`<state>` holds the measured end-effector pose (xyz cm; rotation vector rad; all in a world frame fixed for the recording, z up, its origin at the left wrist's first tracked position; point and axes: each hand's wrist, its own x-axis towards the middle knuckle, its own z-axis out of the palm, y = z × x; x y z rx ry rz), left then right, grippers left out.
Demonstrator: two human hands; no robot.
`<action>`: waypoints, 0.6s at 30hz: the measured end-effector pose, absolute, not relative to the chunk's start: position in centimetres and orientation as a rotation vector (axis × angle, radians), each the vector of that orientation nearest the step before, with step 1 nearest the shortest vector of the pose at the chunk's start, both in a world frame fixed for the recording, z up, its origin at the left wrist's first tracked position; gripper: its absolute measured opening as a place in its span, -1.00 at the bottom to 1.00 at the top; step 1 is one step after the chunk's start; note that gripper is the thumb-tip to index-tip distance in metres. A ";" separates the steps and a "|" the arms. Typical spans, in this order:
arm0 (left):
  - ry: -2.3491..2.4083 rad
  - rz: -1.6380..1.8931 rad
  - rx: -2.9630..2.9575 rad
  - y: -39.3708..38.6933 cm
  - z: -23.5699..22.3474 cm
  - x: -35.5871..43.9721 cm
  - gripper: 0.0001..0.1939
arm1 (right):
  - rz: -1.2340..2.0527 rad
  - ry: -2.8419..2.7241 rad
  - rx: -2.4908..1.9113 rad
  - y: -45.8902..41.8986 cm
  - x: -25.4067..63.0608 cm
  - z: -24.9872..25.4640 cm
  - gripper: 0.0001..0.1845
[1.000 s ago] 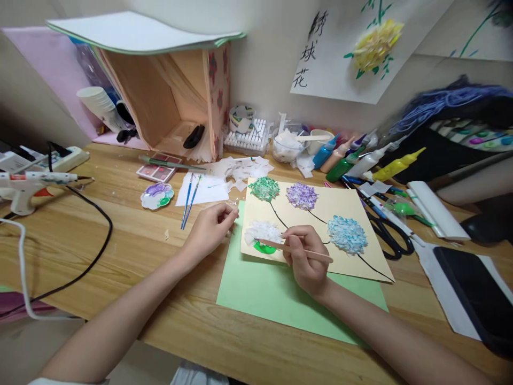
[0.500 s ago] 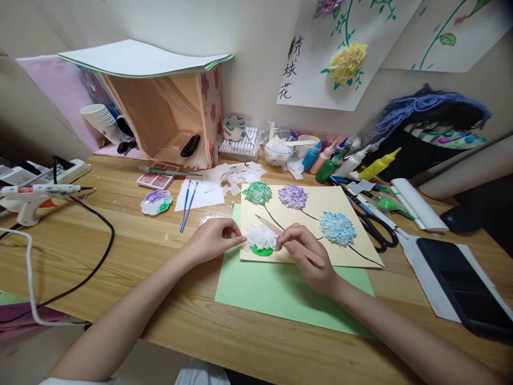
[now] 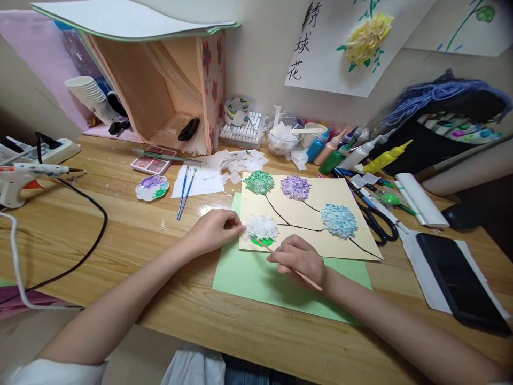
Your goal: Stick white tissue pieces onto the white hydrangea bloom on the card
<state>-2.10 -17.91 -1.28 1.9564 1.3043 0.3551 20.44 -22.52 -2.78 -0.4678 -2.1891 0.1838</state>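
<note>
A cream card [image 3: 312, 216] lies on a light green sheet [image 3: 256, 280] on the wooden desk. Glued on it are crumpled-paper flowers: green [image 3: 258, 182], purple [image 3: 295, 187], blue [image 3: 339, 220] and white [image 3: 262, 226] over a green patch. My right hand [image 3: 300, 259] is closed on a thin wooden stick [image 3: 298, 274], its tip touching the lower edge of the white flower. My left hand [image 3: 212, 230] is pinched at the card's left edge beside the white flower; what it holds is too small to make out.
Paint bottles [image 3: 340, 152], scissors [image 3: 379, 222], a black phone [image 3: 460, 278] and a white roll sit right. Paper scraps [image 3: 236, 160], brushes [image 3: 183, 195], a palette [image 3: 151, 188], a wooden box [image 3: 160, 91], cups, a glue gun [image 3: 24, 179] with cables lie left.
My right hand dropped from above the white flower to below it, turning the stick so its tip touches the flower's lower edge. My left hand moved closer to the white flower.
</note>
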 end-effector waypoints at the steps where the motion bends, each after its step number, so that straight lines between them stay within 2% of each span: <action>1: 1.305 0.361 1.960 -17.9 -1.3 -2.1 -0.68 | 0.198 -2.199 -0.457 -22.4 20.4 -2.9 -0.69; 10: 1.325 0.351 1.987 -17.9 -1.1 -1.9 -0.59 | 0.213 -2.251 -0.498 -21.8 19.6 -3.4 -0.72; 18: 1.340 0.326 1.969 -18.0 -0.9 -1.8 -0.61 | 0.265 -2.169 -0.641 -21.7 19.5 -3.4 -0.74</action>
